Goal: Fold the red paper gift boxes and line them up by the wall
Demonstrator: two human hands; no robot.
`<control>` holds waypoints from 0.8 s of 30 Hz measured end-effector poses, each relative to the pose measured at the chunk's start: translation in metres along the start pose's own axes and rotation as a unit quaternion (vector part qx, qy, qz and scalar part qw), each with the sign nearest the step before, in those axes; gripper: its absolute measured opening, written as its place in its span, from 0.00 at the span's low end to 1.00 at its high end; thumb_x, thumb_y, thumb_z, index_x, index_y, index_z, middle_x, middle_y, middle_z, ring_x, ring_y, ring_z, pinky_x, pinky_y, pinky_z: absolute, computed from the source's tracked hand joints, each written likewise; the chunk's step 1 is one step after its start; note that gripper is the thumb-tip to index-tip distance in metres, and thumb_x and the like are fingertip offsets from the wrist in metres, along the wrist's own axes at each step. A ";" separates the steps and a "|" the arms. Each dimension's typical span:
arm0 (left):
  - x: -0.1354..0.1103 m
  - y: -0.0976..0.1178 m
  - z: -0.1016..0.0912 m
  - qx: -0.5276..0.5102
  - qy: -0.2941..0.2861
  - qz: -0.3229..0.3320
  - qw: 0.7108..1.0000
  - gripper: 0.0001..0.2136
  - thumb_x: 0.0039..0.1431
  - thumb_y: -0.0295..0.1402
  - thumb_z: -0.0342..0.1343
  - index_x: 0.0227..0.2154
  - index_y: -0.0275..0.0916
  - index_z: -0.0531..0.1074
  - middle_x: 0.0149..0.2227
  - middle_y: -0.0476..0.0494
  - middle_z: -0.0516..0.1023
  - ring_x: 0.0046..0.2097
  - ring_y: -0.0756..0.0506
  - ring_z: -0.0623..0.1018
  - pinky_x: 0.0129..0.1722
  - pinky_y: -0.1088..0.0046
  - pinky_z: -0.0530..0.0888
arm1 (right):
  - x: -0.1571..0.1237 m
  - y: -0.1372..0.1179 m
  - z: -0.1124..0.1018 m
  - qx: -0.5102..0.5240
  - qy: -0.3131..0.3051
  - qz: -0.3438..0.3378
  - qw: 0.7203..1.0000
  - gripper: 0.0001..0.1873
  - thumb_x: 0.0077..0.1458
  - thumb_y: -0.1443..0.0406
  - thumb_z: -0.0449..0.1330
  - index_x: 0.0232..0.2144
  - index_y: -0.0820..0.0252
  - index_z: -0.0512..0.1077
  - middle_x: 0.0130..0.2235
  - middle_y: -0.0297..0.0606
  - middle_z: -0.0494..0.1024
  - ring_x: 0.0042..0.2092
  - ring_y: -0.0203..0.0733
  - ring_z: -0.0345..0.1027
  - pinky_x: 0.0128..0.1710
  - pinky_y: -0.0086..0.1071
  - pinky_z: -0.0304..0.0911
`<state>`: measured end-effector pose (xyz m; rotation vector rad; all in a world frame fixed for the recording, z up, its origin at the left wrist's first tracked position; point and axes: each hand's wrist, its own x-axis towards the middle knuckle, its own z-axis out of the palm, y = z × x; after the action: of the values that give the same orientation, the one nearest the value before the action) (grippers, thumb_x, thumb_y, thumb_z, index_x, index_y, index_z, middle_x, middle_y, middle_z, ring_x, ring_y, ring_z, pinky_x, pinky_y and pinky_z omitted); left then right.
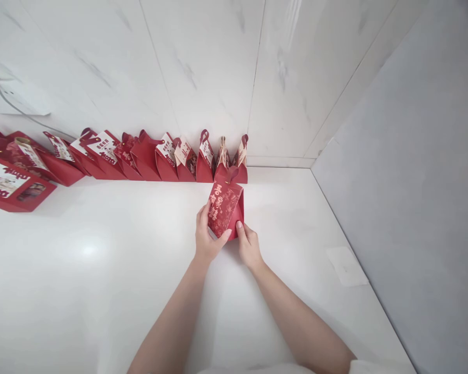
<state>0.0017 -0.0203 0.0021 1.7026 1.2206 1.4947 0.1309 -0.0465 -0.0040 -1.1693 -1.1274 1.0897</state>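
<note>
Far left: grey cable [21,110] against the tiled wall; below it, a windowed box [35,194] tilted on the white surface [132,270], ahead of a crowded row of red boxes [145,158] along the wall. Left hand [207,236] closed around the left side of the held red box [225,205], thumb at its lower edge. This box is tilted, in front of the row's right end, partly hiding boxes there. Right hand [249,244] grips its lower right, thumb on the side panel. Right: white flat square [347,266], beside grey panel [413,197].
</note>
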 end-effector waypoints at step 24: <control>0.007 0.004 -0.009 -0.321 -0.234 -0.167 0.903 0.38 0.56 0.49 0.59 0.67 0.49 0.51 0.68 0.43 0.54 0.67 0.34 0.58 0.66 0.52 0.58 | 0.013 0.004 -0.013 0.193 -0.057 0.010 0.980 0.41 0.55 0.47 0.59 0.66 0.47 0.50 0.68 0.38 0.55 0.68 0.48 0.50 0.64 0.51 0.54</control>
<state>-0.0062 -0.0174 0.0107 1.2179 0.6174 1.0294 0.1453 -0.0346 -0.0075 -0.8228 -0.9373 1.3346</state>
